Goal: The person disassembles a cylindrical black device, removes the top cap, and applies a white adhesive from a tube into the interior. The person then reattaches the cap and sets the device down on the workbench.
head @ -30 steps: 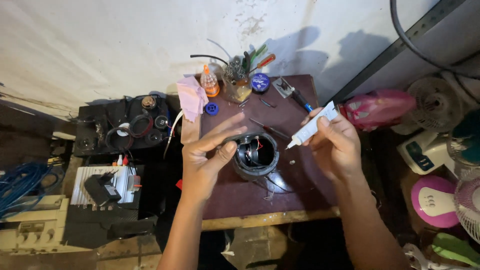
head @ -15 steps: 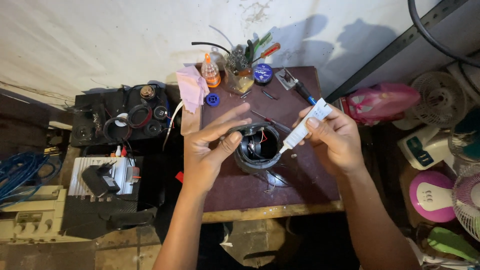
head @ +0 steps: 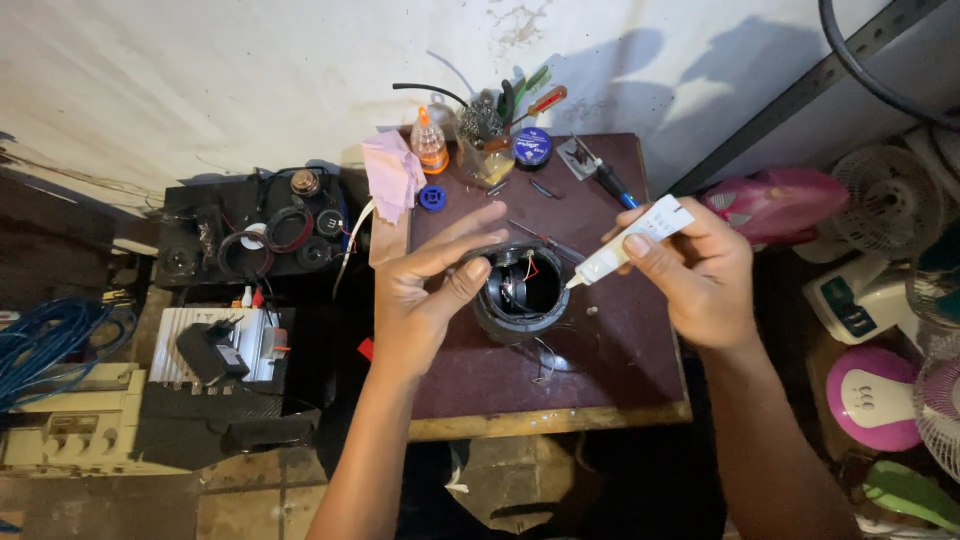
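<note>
Nearest the camera, two bare forearms reach up over the front edge of a small dark-red table [head: 500, 390]. On that table, between the hands, sits a round black motor housing [head: 520, 292] with copper windings and thin red wires visible inside its open top. At its left side, the left hand [head: 425, 295] steadies it: the thumb presses on the near left rim while the fingers stretch, loosely spread, along the far rim. To the right, the right hand [head: 695, 275] is closed around a white tube [head: 625, 243], pinched between thumb and fingers, and the tube's pointed tip slants down to the housing's right rim, touching it or just short of it.

Farther back on the table lie a blue bottle cap [head: 432, 197], a pink cloth [head: 392, 175], an orange-capped bottle [head: 429, 143], a clear jar of tools [head: 490, 150], a round blue tin [head: 532, 146] and a blue-handled soldering iron [head: 600, 172]. Left of the table stands a black tray [head: 265, 225] of rings and small parts, with a coil of blue cable [head: 45, 345] beyond it. Right of the table are a pink appliance [head: 775, 203] and white fans [head: 880, 200].
</note>
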